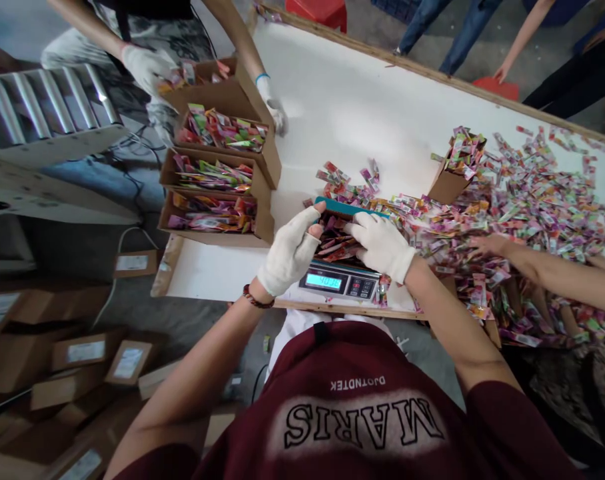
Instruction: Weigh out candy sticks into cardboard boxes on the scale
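Observation:
Both my hands wear white gloves. My left hand curls its fingers around the left end of a teal tray that rests on a digital scale. My right hand grips the tray's right side, fingers bent over the colourful sachets piled in it. The scale's lit display faces me at the table's near edge.
A large heap of sachets covers the white table to the right, around a small carton. Three filled cartons stand at left, handled by another person's gloved hands. A co-worker's bare arm reaches in from the right. Sealed boxes lie on the floor.

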`<state>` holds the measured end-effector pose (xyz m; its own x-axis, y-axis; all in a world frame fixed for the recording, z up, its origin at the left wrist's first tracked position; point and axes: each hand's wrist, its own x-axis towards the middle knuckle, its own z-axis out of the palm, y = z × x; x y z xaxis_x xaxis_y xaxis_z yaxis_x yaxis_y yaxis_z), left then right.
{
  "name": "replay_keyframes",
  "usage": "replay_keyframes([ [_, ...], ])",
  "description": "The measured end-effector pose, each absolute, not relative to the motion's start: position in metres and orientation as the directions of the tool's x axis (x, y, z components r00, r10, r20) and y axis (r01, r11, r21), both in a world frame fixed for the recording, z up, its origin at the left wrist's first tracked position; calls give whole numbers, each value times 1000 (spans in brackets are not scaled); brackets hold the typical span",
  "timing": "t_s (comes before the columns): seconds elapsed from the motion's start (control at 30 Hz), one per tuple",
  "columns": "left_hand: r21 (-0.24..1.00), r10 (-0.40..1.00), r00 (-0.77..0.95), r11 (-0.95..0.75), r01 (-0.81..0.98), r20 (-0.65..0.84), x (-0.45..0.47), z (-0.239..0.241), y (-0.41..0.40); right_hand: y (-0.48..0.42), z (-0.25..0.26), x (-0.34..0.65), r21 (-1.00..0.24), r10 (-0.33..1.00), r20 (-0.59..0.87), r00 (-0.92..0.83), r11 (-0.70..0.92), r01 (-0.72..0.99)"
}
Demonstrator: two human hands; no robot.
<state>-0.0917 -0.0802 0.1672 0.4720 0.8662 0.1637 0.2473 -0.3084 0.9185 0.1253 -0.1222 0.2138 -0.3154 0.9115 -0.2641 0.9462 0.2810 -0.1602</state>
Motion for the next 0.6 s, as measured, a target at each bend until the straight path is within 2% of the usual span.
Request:
replay_keyframes([
  [0.33, 863, 797, 531, -455, 218, 286, -73, 179, -88, -123, 197, 123, -61, 829, -479, -287, 295, 954],
  [0.5, 879, 786, 550, -442, 180, 283, -61, 177, -90, -125, 185, 123, -85, 852, -448, -272, 262, 961],
  [0.6, 883, 805, 525, -429, 192, 277, -64, 177, -85, -129, 184, 130, -201, 873, -359, -331, 274, 940],
])
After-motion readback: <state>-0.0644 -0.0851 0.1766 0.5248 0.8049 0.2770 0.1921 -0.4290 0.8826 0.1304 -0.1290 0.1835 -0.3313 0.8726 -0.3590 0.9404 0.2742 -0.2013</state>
